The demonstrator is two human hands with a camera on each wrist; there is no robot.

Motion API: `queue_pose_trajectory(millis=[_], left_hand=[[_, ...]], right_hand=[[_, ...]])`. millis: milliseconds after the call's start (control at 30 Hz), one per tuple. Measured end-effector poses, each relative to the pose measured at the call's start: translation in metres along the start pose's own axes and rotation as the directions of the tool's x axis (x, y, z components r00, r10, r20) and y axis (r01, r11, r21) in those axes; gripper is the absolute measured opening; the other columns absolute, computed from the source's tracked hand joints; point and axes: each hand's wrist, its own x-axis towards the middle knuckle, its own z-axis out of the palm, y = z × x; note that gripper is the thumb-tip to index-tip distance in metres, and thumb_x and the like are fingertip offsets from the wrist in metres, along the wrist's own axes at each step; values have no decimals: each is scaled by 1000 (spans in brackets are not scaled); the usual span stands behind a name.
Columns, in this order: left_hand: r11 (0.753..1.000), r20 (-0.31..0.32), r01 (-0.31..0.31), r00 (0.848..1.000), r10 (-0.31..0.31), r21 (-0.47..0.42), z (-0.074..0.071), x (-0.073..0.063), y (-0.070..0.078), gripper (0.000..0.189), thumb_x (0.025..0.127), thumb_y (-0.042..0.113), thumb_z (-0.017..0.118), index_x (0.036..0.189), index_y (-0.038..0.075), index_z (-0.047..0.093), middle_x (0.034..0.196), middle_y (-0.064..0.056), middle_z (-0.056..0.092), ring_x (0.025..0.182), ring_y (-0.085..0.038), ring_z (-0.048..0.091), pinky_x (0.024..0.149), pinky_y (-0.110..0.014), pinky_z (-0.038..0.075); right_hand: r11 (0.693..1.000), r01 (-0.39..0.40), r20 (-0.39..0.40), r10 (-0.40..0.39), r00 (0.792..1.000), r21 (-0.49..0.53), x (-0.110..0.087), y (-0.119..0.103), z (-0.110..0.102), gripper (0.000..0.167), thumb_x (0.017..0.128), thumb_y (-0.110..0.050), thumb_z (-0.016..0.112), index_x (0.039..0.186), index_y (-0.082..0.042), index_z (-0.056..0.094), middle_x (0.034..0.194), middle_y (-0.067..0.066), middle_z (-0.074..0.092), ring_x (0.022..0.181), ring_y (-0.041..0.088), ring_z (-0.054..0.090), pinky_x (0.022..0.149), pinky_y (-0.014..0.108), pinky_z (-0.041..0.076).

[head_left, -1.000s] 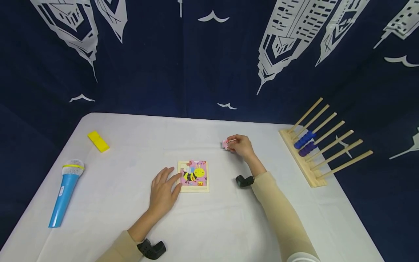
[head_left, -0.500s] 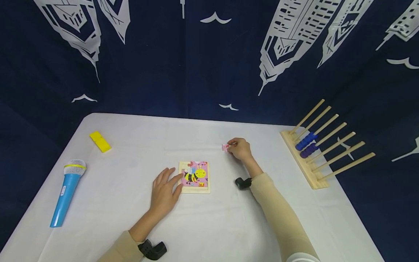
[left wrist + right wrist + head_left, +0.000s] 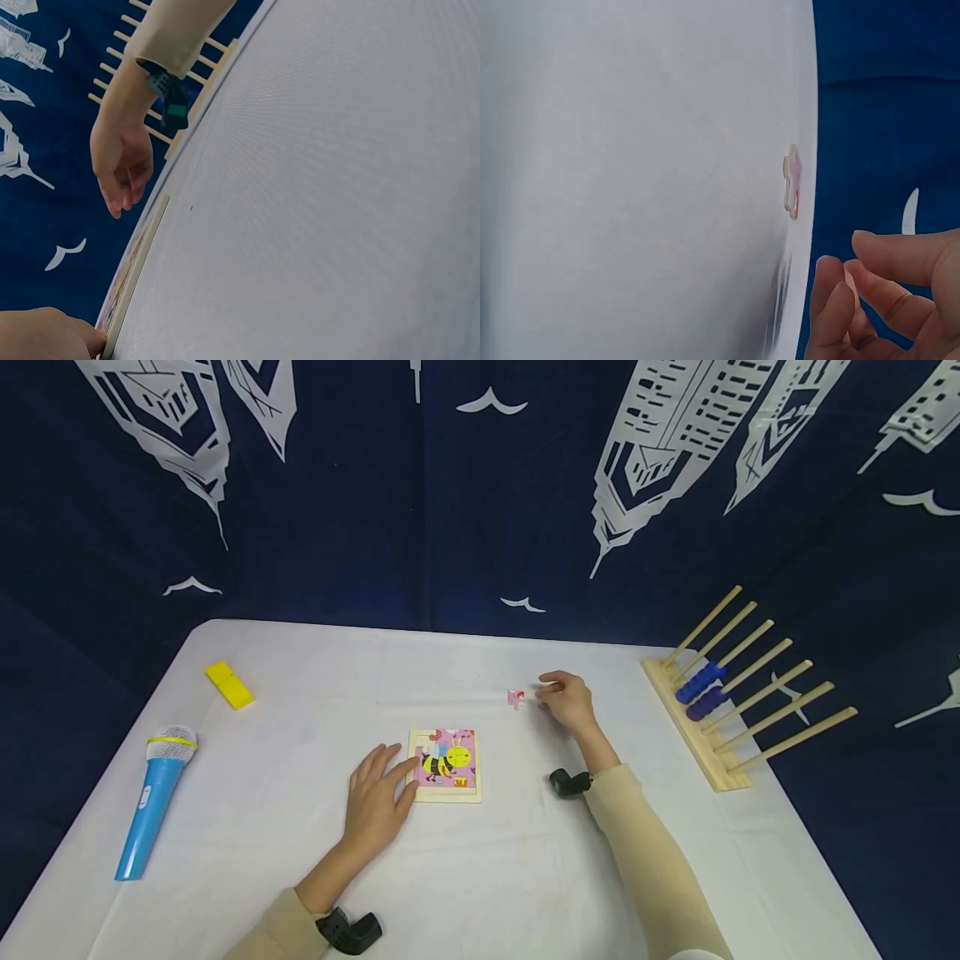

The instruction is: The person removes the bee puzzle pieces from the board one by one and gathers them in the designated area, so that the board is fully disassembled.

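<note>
A small wooden jigsaw puzzle [image 3: 450, 768] with a yellow and black bee on pink lies mid-table, a pale bare patch near its upper left. My left hand [image 3: 377, 802] rests at its left side, fingers extended, index finger and thumb touching the edge. In the left wrist view, the thumb [image 3: 71, 335] meets the puzzle's pale rim [image 3: 135, 277]. Farther back lies a loose pink jigsaw piece [image 3: 516, 699], flat on the table. Just right of it, apart from it, is my right hand [image 3: 567, 700], loosely bent and holding nothing; the right wrist view shows a gap between thumb and fingertips.
A wooden rack of pegs [image 3: 701, 727] with blue and purple beads stands at the right edge. To the left lie a blue toy microphone [image 3: 153, 810] and a yellow block [image 3: 229, 685]. A dark blue printed cloth [image 3: 337, 527] hangs behind the white table [image 3: 315, 685].
My right hand has let go of the pink jigsaw piece and drawn back to the right; the piece stays on the table. The left hand keeps its place at the puzzle.
</note>
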Motion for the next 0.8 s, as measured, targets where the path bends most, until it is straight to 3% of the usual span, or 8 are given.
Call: queue_pose_trajectory(millis=[267,500,800], left_hand=[[1000,1,2,1000,-2,-7,0,0,0,31,87,10,71,117,5,70,136,-23,54,135,-42,38,107,-59,28],[1000,1,7,1000,-7,-10,-1,0,1,31,87,10,71,117,5,70,136,-23,54,135,-42,38,106,-60,28],[1000,11,15,1000,-15,-5,0,1,1,31,86,11,71,117,5,70,136,-23,54,135,-41,38,106,-60,28]], right_hand=[[989,-3,-14,5,1000,146,-19,-1,3,38,90,-11,64,128,-4,61,96,9,61,74,19,63,59,19,46],[967,53,27,-61,998,249,-43,-15,21,41,91,-11,65,131,-4,58,106,14,60,83,31,66,61,20,49],[959,103,70,-126,990,265,-68,-45,43,40,90,-12,68,129,-8,61,113,16,61,81,20,59,65,25,50]])
